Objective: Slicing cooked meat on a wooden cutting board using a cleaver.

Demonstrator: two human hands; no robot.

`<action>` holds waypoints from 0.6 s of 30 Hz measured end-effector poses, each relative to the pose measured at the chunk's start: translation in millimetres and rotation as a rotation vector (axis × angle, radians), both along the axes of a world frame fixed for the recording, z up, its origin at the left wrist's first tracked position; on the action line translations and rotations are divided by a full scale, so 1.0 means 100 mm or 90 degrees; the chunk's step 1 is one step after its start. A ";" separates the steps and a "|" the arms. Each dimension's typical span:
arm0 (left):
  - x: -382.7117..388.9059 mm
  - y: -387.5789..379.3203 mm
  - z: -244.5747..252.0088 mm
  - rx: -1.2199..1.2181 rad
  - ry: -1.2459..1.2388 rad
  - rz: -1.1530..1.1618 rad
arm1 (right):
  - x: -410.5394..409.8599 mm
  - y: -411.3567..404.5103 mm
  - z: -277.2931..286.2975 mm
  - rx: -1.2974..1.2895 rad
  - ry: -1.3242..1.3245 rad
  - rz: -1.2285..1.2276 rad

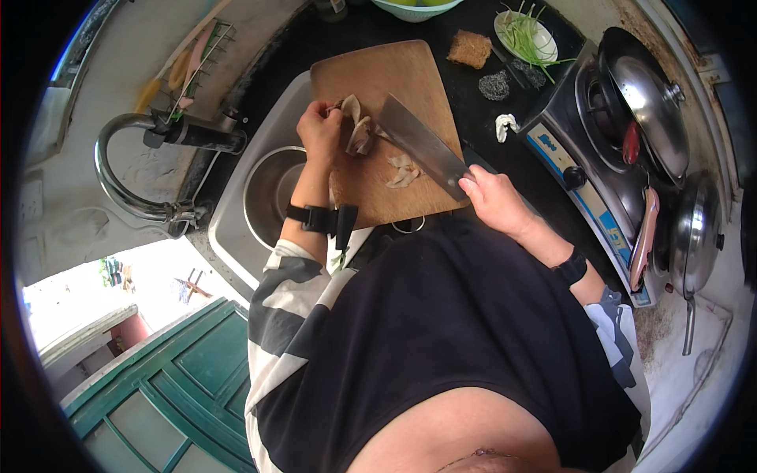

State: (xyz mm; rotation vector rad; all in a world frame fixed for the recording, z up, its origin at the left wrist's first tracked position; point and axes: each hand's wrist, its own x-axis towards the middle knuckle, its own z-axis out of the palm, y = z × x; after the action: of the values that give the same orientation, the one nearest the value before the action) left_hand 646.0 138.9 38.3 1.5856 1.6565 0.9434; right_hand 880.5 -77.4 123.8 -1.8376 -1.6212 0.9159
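Observation:
My right hand (494,198) grips a wide-bladed cleaver (420,145) near the handle end. The blade slants across a wooden cutting board (408,71), its far end beside a pale, curled food piece (353,112) with brownish folds. Whether that food is mushroom or meat, I cannot tell. The fingertips of my left hand (319,130) pinch the piece's left end, over the board's left edge. Several thin, pale slices (403,174) lie on the board, on the near side of the blade.
Left of the board is a sink (227,222) holding a metal pot (251,195), below a curved faucet (103,156). A gas stove (568,148) with a lidded wok (650,100) stands right. Behind lie a sponge (470,49), steel wool (494,86) and a plate of green stalks (547,44).

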 end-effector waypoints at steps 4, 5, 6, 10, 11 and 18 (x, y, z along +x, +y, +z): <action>0.06 0.17 -0.12 0.073 0.028 -0.024 | 0.03 0.01 -0.08 -0.071 0.017 -0.070; 0.09 0.20 -0.10 0.042 0.019 -0.057 | 0.05 0.01 -0.08 -0.073 0.015 -0.068; 0.10 0.20 -0.10 0.011 0.010 -0.090 | 0.07 0.01 -0.07 -0.057 0.039 -0.099; 0.31 -0.12 0.10 0.277 0.147 -0.096 | 0.21 0.06 0.01 0.006 0.042 -0.149; 0.33 -0.18 0.08 0.285 0.149 -0.263 | 0.22 0.06 0.04 0.006 0.043 -0.151; 0.55 -0.39 0.29 0.177 0.426 -0.548 | 0.31 -0.03 0.07 -0.008 0.039 -0.147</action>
State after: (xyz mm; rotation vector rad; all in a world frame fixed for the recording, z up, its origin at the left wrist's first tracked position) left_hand 700.7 100.4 67.2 2.6736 0.9900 0.1824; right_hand 911.6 -80.2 131.2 -1.9370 -1.3353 0.8717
